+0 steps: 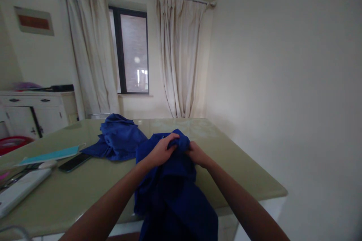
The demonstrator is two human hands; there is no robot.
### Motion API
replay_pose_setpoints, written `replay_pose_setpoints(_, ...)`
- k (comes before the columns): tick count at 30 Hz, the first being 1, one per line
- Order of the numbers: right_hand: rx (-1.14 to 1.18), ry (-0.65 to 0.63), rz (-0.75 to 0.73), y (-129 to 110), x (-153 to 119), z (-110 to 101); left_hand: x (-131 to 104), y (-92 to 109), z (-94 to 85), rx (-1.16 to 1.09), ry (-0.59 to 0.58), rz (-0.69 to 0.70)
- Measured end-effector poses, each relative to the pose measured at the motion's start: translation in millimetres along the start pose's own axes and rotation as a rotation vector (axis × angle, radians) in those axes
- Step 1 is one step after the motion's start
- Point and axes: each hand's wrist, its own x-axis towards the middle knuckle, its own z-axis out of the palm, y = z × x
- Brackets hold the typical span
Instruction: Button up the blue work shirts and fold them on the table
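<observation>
A dark blue garment [175, 196] lies bunched over the front edge of the table, its lower part hanging down toward me. My left hand [163, 150] grips a fold at its top, with thumb and fingers closed on the cloth. On the other side of the same fold, my right hand [197, 153] pinches the fabric; its fingertips are partly hidden behind the cloth. Which part of the garment I hold cannot be made out. A second crumpled blue cloth [120, 137] rests on the table just left of it.
The greenish table [240, 165] meets a bare wall at right. At left lie a phone [75, 162], a light blue face mask [53, 155] and a long white object [24, 188]. Beyond are a red basin [15, 141], a white cabinet [51, 116] and curtains [181, 52].
</observation>
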Motion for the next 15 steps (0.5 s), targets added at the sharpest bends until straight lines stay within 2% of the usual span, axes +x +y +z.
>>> replay_pose_setpoints(2, -0.025, -0.104, -0.031, -1, 0, -5, -3, -12, -3.7, 0.018, -0.03, -0.01)
replay_pose_setpoints(5, -0.031, -0.189, -0.016, -7, -2, -12, -6, -22, -7.9, 0.115, -0.1, -0.011)
replay_pose_setpoints(9, 0.053, -0.203, 0.137, -10, -7, -20, -16, -9, -10.0, 0.459, -0.218, -0.06)
replay_pose_setpoints(12, 0.064, -0.189, 0.186, -10, -12, -21, -22, 6, -10.9, 0.629, -0.295, -0.022)
replay_pose_setpoints(15, 0.093, -0.171, 0.209, -8, -18, -18, -24, 11, -12.7, 0.748, -0.356, 0.023)
